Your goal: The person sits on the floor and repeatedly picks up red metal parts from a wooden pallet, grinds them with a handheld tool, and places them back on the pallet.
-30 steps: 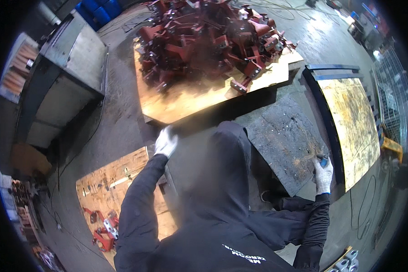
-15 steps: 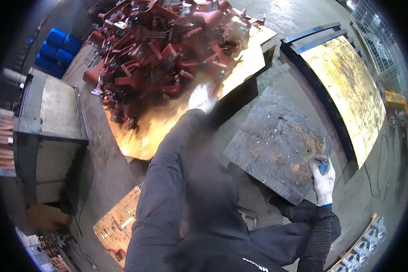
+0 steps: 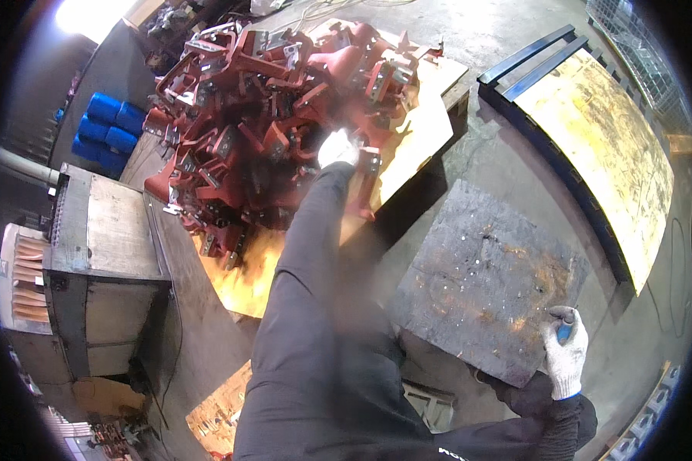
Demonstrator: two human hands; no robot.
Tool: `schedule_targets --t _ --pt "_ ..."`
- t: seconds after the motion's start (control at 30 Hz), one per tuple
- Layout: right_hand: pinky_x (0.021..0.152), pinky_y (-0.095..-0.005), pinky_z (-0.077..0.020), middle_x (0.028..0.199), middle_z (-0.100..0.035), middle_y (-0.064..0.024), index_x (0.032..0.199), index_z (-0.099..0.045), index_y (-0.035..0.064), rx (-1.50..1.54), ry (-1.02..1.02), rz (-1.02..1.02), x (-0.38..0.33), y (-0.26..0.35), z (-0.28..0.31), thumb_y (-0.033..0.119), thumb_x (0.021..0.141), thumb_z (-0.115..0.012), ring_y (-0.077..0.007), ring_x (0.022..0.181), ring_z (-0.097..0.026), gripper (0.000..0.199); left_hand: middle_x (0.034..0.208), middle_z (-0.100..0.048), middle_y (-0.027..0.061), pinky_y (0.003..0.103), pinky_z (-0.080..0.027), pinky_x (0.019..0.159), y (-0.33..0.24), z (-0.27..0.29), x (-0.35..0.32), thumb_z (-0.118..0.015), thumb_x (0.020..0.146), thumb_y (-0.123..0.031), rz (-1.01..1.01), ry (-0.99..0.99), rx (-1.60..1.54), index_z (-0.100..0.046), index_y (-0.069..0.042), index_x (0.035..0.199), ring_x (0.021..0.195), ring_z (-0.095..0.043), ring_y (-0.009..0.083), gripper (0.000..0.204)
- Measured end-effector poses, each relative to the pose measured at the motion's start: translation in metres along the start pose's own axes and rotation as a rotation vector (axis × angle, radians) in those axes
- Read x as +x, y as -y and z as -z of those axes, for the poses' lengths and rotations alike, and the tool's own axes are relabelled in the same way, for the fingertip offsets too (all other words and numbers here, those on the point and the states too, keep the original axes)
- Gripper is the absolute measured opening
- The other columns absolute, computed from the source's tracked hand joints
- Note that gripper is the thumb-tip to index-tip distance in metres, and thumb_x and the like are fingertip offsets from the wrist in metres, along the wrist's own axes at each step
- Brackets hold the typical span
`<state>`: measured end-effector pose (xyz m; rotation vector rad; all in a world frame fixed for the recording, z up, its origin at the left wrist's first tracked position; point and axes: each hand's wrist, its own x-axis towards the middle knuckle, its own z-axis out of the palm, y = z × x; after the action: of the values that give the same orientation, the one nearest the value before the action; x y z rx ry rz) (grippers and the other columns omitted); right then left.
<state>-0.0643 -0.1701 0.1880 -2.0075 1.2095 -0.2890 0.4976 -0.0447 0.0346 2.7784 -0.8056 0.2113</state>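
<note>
My left hand point(image 3: 338, 148), in a pale glove, reaches into a big pile of dark red metal castings point(image 3: 265, 138). Beside its fingers is one red casting point(image 3: 367, 184) that juts over the edge of the wooden board point(image 3: 242, 280) under the pile. Glare washes out those fingers, so I cannot make out whether they grip it. At the right, my gloved right hand point(image 3: 567, 353) is closed around a small blue object point(image 3: 564, 332), mostly hidden by the fingers. That hand is over the near right edge of a dark, scuffed square tabletop point(image 3: 477, 276).
A wood-topped rack with a dark metal frame point(image 3: 600, 146) stands at the right, near a wire cage point(image 3: 638, 54). To the left are a grey metal cabinet point(image 3: 123, 238) and blue rolls point(image 3: 109, 131). A wooden board point(image 3: 221, 411) with small pieces lies lower left.
The view has shifted, so most things sit lower in the picture. My left hand has moved further into the pile beside a red casting. My right hand keeps the blue object.
</note>
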Motion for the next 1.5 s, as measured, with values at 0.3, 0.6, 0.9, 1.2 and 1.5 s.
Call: schedule_targets --t 0.3,0.6,0.9,1.2,1.5 --pt "0.080 -0.0303 -0.0490 0.087 -0.068 -0.0113 0.096 -0.065 0.0020 0.030 -0.052 0.077 -0.007 0.004 0.015 0.006 0.082 -0.067 -0.0200 0.082 -0.064 0.016 0.088 -0.070 0.0183 0.047 -0.053 0.077 -0.035 0.077 0.027 -0.061 0.089 -0.037 0.000 -0.170 0.017 -0.069 -0.012 0.092 0.085 -0.068 0.0378 0.027" --pt "0.086 -0.0308 -0.0495 0.099 -0.070 -0.0109 0.105 -0.067 0.0031 0.329 0.076 0.136 -0.020 0.012 0.015 0.011 0.082 -0.067 -0.0188 0.096 -0.065 0.024 0.092 -0.069 0.0179 0.038 -0.053 0.076 -0.096 0.218 -0.087 -0.058 0.094 -0.039 -0.168 0.152 -0.438 -0.068 -0.003 0.098 0.084 -0.068 0.0307 0.038" --pt "0.066 -0.0253 -0.0504 0.096 -0.069 -0.0028 0.122 -0.062 0.0040 0.468 0.355 0.218 -0.022 -0.020 -0.028 0.018 0.081 -0.077 -0.0091 0.078 -0.061 0.046 0.100 -0.069 0.0165 0.038 -0.053 0.085 -0.224 0.191 -0.267 -0.056 0.094 -0.018 -1.179 0.657 -0.468 -0.063 0.000 0.109 0.096 -0.069 0.0286 0.025" --pt "0.060 -0.0264 -0.0492 0.075 -0.066 -0.0043 0.103 -0.070 0.0010 0.368 0.299 0.155 -0.039 -0.027 -0.028 0.014 0.079 -0.076 -0.0086 0.066 -0.060 0.028 0.107 -0.059 0.0102 0.036 -0.050 0.087 -0.192 0.095 -0.368 -0.052 0.099 -0.035 0.365 0.793 -1.342 -0.054 -0.002 0.123 0.100 -0.058 0.0216 0.041" --pt "0.058 -0.0262 -0.0459 0.075 -0.062 -0.0005 0.096 -0.067 0.0021 0.298 0.543 0.301 -0.066 -0.041 0.001 0.012 0.075 -0.079 -0.0073 0.064 -0.054 0.025 0.101 -0.067 0.0099 0.039 -0.054 0.077 -0.226 0.099 -0.441 -0.051 0.095 -0.054 0.753 1.189 -1.819 -0.058 -0.009 0.123 0.086 -0.065 0.0240 0.053"
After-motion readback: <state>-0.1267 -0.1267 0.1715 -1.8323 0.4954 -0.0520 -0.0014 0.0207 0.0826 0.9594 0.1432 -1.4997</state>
